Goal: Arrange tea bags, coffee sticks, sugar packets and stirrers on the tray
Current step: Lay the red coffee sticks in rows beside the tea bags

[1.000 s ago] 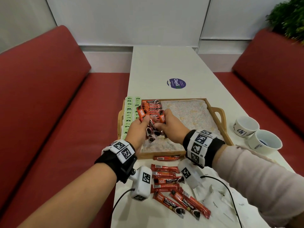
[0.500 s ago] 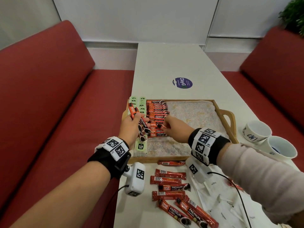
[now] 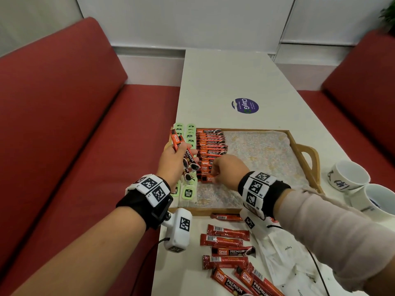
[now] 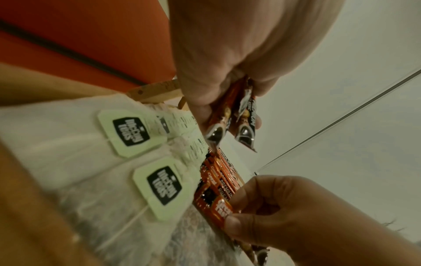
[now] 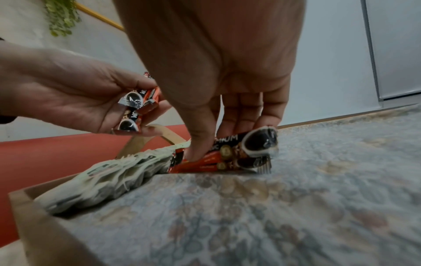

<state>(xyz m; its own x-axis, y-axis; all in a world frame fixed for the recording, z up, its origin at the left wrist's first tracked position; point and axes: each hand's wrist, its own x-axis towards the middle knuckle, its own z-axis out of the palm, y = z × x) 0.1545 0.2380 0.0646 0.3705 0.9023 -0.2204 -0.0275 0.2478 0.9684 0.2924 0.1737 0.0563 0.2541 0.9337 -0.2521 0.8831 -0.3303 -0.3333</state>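
Note:
A wooden tray [image 3: 307, 150] lined with patterned cloth holds two columns of green-tagged tea bags [image 3: 189, 133] at its left and a row of red coffee sticks [image 3: 211, 144] beside them. My left hand [image 3: 177, 161] grips a small bunch of coffee sticks [image 4: 230, 117] above the tea bags. My right hand [image 3: 226, 169] pinches one coffee stick [image 5: 227, 151] at the near end of the row, pressing it onto the cloth. Tea bag tags [image 4: 129, 133] lie just below the left hand.
Several loose coffee sticks [image 3: 226, 248] and white sugar packets [image 3: 286, 251] lie on the white table [image 3: 224, 77] in front of the tray. Two white cups [image 3: 350, 174] stand at the right. Red benches [image 3: 64, 124] flank the table.
My left hand has drawn left and up with its bunch of sticks. My right hand took one stick and moved down to the near end of the row.

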